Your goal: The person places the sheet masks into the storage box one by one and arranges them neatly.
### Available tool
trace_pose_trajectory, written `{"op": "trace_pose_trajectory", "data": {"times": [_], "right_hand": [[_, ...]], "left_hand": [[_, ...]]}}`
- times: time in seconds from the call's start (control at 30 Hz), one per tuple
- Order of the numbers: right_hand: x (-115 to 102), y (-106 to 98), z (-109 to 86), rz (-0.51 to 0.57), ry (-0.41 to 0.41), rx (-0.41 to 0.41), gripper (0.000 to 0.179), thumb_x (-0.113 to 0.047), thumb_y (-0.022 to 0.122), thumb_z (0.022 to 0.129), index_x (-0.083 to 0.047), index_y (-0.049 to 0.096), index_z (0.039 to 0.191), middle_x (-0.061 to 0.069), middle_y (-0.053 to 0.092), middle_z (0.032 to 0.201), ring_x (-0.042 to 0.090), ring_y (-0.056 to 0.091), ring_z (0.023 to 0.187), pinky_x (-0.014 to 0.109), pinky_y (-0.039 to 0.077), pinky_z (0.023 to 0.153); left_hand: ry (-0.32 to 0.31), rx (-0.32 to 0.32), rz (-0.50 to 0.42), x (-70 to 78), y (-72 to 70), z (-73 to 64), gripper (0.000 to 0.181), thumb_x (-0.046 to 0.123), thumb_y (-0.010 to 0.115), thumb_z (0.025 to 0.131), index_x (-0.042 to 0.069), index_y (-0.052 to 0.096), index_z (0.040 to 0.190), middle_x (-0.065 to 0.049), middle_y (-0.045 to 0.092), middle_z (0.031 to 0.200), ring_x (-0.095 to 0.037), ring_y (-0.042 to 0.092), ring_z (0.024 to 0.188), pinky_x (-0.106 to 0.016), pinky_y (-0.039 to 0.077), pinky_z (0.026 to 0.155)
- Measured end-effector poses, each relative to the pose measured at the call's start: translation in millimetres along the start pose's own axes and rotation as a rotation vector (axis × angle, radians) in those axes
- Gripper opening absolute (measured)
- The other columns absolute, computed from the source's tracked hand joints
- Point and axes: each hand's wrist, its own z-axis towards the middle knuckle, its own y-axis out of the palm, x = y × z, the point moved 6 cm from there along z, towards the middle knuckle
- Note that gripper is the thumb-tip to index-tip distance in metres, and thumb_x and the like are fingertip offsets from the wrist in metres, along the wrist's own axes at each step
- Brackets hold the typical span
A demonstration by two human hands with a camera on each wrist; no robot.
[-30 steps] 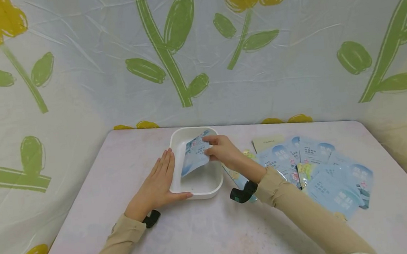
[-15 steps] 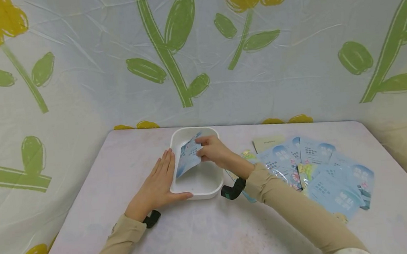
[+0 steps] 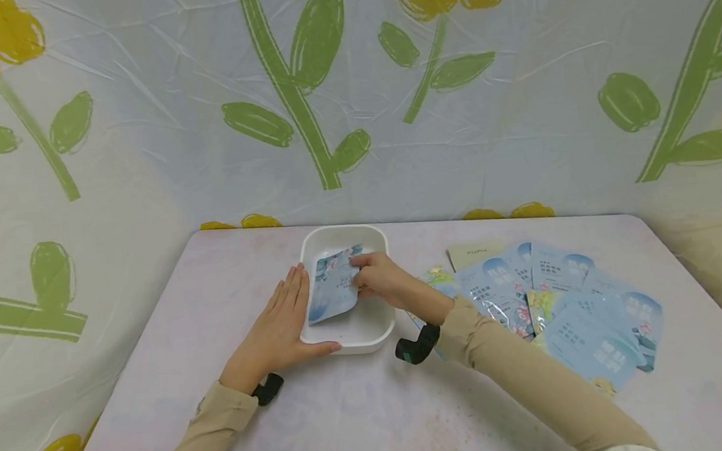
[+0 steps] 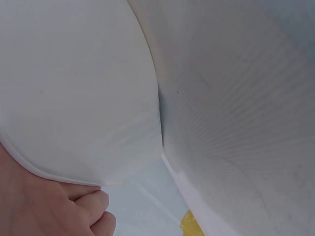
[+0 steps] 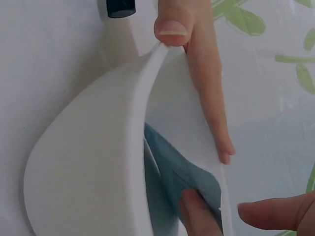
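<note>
A blue printed sachet [image 3: 334,285] lies tilted inside a white tub [image 3: 379,324], its left side near the tub's left wall. My right hand [image 3: 385,277] holds the sachet by its right edge. In the right wrist view, fingertips [image 5: 197,214] overlap the sachet's blue-green face [image 5: 179,162], while another finger sticks out to the side. My left hand [image 3: 279,326] rests along the tub's left side, fingers straight, thumb stretched along the near rim. The right wrist view shows that thumb on the rim and a finger against the outer wall.
Several blue sachets [image 3: 590,334] lie fanned and overlapping on the table [image 3: 327,422] to the right. A beige card [image 3: 473,251] sits behind them. Another sachet [image 3: 439,279] is partly hidden under my right forearm. A flowered curtain [image 3: 183,112] hangs behind.
My right hand has moved left and slightly down into the tub with the sachet, which now lies lower and flatter. My left hand has stayed at the tub's side.
</note>
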Motion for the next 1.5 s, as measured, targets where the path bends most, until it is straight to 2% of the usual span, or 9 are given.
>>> {"op": "trace_pose_trajectory", "data": {"times": [0.13, 0.3, 0.47, 0.73, 0.97, 1.23, 1.43, 1.5], "right_hand": [[6, 0, 0.4, 0.011, 0.062, 0.023, 0.060, 0.000, 0.052, 0.096, 0.014, 0.027, 0.149, 0.025, 0.027, 0.156, 0.036, 0.031, 0.143, 0.048, 0.031, 0.115], [13, 4, 0.7, -0.006, 0.072, 0.016, 0.066, -0.007, 0.053, 0.097, 0.016, 0.021, 0.149, 0.024, 0.016, 0.161, 0.035, 0.014, 0.149, 0.051, 0.017, 0.120], [17, 6, -1.4, -0.030, 0.096, 0.049, 0.072, -0.014, 0.057, 0.096, 0.012, 0.020, 0.151, 0.022, 0.011, 0.162, 0.037, 0.008, 0.150, 0.056, 0.011, 0.120], [23, 10, -4.9, -0.006, 0.125, 0.097, 0.079, -0.017, 0.061, 0.094, 0.007, 0.016, 0.155, 0.020, 0.008, 0.164, 0.037, 0.006, 0.150, 0.056, 0.009, 0.121], [26, 14, -7.6, -0.038, 0.130, 0.111, 0.084, -0.020, 0.065, 0.092, 0.007, 0.016, 0.155, 0.019, 0.009, 0.164, 0.036, 0.008, 0.150, 0.055, 0.010, 0.121], [18, 12, -13.2, 0.002, 0.103, 0.079, 0.079, -0.021, 0.060, 0.095, 0.007, 0.016, 0.154, 0.021, 0.010, 0.163, 0.037, 0.009, 0.150, 0.056, 0.011, 0.120], [0, 8, -20.0, 0.003, 0.019, 0.003, 0.061, -0.018, 0.055, 0.098, 0.011, 0.034, 0.147, 0.021, 0.021, 0.159, 0.035, 0.013, 0.149, 0.055, 0.010, 0.121], [-6, 5, -23.4, -0.003, 0.001, -0.014, 0.060, -0.017, 0.055, 0.098, 0.011, 0.034, 0.146, 0.021, 0.024, 0.159, 0.034, 0.013, 0.149, 0.052, 0.010, 0.122]], "left_hand": [[0.001, 0.007, 0.004, -0.3, -0.8, -0.7, 0.132, 0.087, 0.050, 0.076, -0.007, 0.002, 0.156, -0.022, -0.002, 0.164, -0.029, -0.004, 0.152, -0.044, 0.008, 0.123], [0.000, 0.005, -0.001, -0.2, -0.8, -1.3, 0.131, 0.086, 0.051, 0.077, -0.006, 0.001, 0.156, -0.021, -0.004, 0.164, -0.029, -0.004, 0.152, -0.044, 0.007, 0.123], [-0.001, 0.000, -0.006, 0.1, 0.7, -1.1, 0.131, 0.086, 0.051, 0.077, -0.005, -0.001, 0.156, -0.020, -0.006, 0.164, -0.028, -0.005, 0.152, -0.043, 0.006, 0.123], [0.004, 0.006, -0.007, 1.3, -0.5, -0.8, 0.131, 0.085, 0.053, 0.077, -0.006, 0.000, 0.156, -0.021, -0.004, 0.164, -0.029, -0.004, 0.152, -0.043, 0.007, 0.123], [0.010, 0.016, 0.001, 1.7, -1.5, -0.3, 0.130, 0.084, 0.054, 0.077, -0.008, 0.004, 0.155, -0.022, -0.002, 0.164, -0.030, -0.002, 0.152, -0.044, 0.008, 0.123], [0.017, 0.019, 0.010, 2.2, -0.5, 0.3, 0.131, 0.086, 0.051, 0.077, -0.007, 0.003, 0.156, -0.022, -0.002, 0.164, -0.031, -0.002, 0.152, -0.044, 0.008, 0.123], [0.019, 0.031, -0.002, 1.9, 0.0, -0.4, 0.132, 0.087, 0.049, 0.076, -0.006, 0.002, 0.156, -0.021, -0.002, 0.164, -0.030, -0.001, 0.152, -0.045, 0.008, 0.123], [0.014, 0.034, -0.004, 1.4, 0.2, -0.7, 0.132, 0.088, 0.049, 0.076, -0.006, 0.002, 0.156, -0.021, -0.002, 0.164, -0.030, -0.002, 0.152, -0.044, 0.008, 0.123]]}}
